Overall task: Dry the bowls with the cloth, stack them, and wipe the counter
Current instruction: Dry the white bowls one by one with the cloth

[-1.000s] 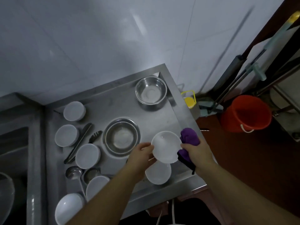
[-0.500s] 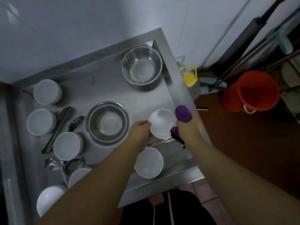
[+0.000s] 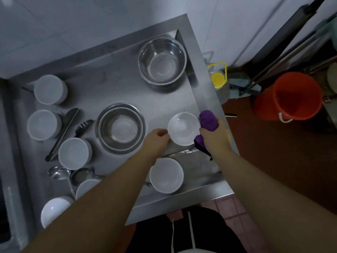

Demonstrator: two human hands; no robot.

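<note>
White bowl (image 3: 183, 129) between both hands

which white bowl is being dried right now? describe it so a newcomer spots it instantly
Start at the steel counter and go to its right edge, just right of the wide steel pan. The bowl is there, between the left hand and the right hand. It alone touches the purple cloth.

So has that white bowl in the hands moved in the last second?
Yes. The held bowl overlapped the front white bowl before; now bare counter shows between them, so it shifted towards the wall, though the camera moved too.
</note>
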